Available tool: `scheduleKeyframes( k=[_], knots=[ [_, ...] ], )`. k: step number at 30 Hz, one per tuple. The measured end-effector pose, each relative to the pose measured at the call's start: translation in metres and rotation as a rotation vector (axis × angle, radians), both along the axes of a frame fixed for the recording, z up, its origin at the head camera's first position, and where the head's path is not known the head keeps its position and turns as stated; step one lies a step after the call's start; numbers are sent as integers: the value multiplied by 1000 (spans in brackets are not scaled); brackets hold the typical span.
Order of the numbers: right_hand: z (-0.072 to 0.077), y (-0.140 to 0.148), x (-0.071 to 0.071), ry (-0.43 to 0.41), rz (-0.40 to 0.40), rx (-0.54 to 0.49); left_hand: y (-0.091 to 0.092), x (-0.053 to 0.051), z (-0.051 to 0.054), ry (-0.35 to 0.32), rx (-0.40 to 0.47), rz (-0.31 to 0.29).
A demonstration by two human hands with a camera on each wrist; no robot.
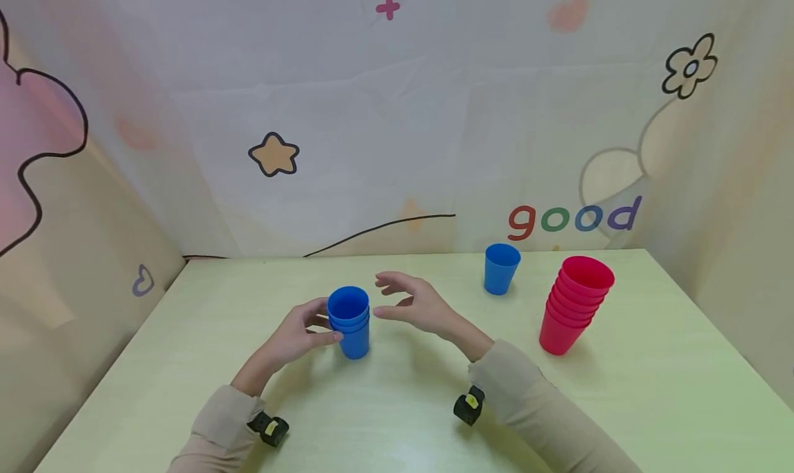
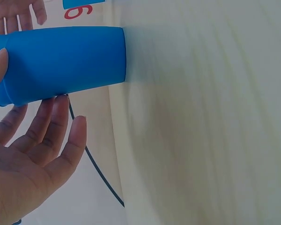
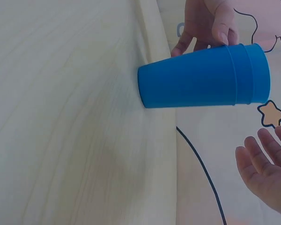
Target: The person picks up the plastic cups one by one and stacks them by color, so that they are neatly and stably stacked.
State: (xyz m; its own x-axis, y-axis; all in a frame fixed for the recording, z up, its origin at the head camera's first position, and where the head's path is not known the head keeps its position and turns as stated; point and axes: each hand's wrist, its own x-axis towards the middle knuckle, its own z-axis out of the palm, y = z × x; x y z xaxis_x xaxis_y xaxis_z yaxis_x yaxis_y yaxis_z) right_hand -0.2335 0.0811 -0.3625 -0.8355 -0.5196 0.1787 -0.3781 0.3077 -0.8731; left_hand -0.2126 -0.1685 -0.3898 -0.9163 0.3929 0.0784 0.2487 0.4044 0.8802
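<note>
A short stack of blue plastic cups (image 1: 353, 338), nested and mouth up, stands upright on the table. My left hand (image 1: 296, 336) holds it from the left side, thumb near the rims and fingers behind. In the left wrist view the fingers (image 2: 54, 124) touch the stack's wall. To the right of the stack, my right hand (image 1: 417, 304) hangs in the air with fingers spread and nothing in them. The right wrist view shows that right hand (image 3: 269, 173) apart from the blue stack (image 3: 192, 79).
A single blue cup (image 1: 500, 269) stands upright farther back on the right. Near it, a taller stack of several red cups (image 1: 567, 314) leans slightly. The pale table (image 1: 384, 418) ends at a printed cloth backdrop (image 1: 372, 135).
</note>
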Motion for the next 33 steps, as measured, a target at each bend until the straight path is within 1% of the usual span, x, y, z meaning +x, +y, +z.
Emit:
scheduleKeyframes(
  k=[3, 10, 17, 22, 28, 31, 33],
  knots=[
    [0, 8, 0, -1, -35, 1, 0, 1, 0, 6, 1, -7],
    [1, 26, -2, 4, -145, 5, 0, 2, 2, -4, 4, 14],
    [2, 46, -6, 29, -251, -14, 0, 2, 2, -1, 9, 1],
    [8, 60, -13, 62, -334, -29, 1, 1, 1, -8, 11, 7],
    [14, 79, -21, 126, -467, -42, 1, 2, 2, -4, 29, -12],
    [13, 87, -26, 145, -504, -48, 1, 2, 3, -8, 28, -8],
    [12, 92, -28, 140, -522, -64, 1, 2, 3, -7, 29, -7]
  ],
)
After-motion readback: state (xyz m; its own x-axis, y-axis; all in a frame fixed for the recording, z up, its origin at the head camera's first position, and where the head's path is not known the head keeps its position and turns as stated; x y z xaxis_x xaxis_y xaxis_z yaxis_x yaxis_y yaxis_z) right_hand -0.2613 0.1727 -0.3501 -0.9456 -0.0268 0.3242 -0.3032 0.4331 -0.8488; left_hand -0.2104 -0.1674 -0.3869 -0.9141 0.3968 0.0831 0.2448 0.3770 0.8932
